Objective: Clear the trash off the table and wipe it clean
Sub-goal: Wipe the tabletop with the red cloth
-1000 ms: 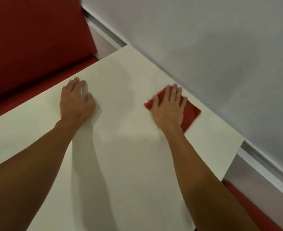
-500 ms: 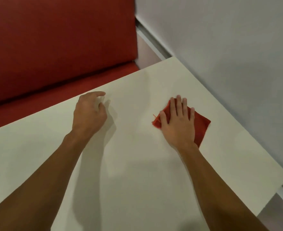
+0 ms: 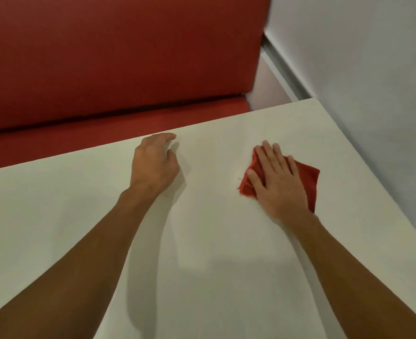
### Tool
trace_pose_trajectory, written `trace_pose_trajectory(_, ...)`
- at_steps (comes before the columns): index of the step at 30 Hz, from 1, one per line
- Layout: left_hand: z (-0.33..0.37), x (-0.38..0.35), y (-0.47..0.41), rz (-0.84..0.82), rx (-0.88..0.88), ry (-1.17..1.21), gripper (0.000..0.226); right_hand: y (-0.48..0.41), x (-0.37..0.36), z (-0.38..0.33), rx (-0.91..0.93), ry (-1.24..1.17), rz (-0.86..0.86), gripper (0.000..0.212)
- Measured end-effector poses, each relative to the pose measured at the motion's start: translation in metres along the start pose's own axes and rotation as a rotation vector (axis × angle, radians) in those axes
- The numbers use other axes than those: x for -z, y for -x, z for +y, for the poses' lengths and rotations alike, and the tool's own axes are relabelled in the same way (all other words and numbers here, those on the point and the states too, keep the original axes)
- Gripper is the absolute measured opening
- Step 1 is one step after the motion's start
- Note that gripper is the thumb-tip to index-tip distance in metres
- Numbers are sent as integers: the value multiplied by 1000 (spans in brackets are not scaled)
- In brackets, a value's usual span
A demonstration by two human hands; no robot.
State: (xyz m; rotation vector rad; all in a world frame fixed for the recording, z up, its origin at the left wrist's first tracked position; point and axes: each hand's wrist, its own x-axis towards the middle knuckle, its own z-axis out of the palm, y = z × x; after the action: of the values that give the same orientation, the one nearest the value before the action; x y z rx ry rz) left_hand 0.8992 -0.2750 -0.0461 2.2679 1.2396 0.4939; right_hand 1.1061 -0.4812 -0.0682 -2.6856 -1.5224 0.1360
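Table (image 3: 202, 265) is carrying one red cloth (image 3: 308, 178) on its right part. The right hand (image 3: 277, 182) is pressing the cloth flat, fingers straight. The left hand (image 3: 153, 165) is resting curled near the far edge; whether it is gripping anything, I cannot tell.

You get a dim, warm, slightly soft picture, where light from the left throws blurry-edged shadows of your left hand (image 3: 154, 165) and forearm rightward across the table (image 3: 55, 216), whose right edge bows under the wide lens.
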Motion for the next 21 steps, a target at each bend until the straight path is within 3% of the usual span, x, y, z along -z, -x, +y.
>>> trace_pose_trajectory(2, -4, 0, 0, 10, 1, 6, 43, -42, -2, -14, -124, 3, 19, 73)
trace_pose_trajectory(4, -7, 1, 0, 24, -1, 1, 43, -79, -3, -42, -130, -23, 3, 73)
trace_pose_trajectory(9, -8, 6, 2, 81, 82, 52, 39, -75, -4, -107, 240, -11, -37, 69)
trace_pose_trajectory(11, -7, 5, 2, 88, 78, 79, 38, -45, -2, -96, 408, -13, -64, 67)
trace_pose_trajectory(13, 0, 1, -1, 78, 79, 70, 38, -19, -1, -62, 458, -22, -65, 65)
trace_pose_trajectory(17, 22, -15, -13, 52, 53, 80, 39, -9, 3, 17, 173, -54, 12, 65)
trace_pose_trajectory(21, 39, -38, -28, -31, -39, 28, 48, -54, 6, 68, -110, -46, 29, 71)
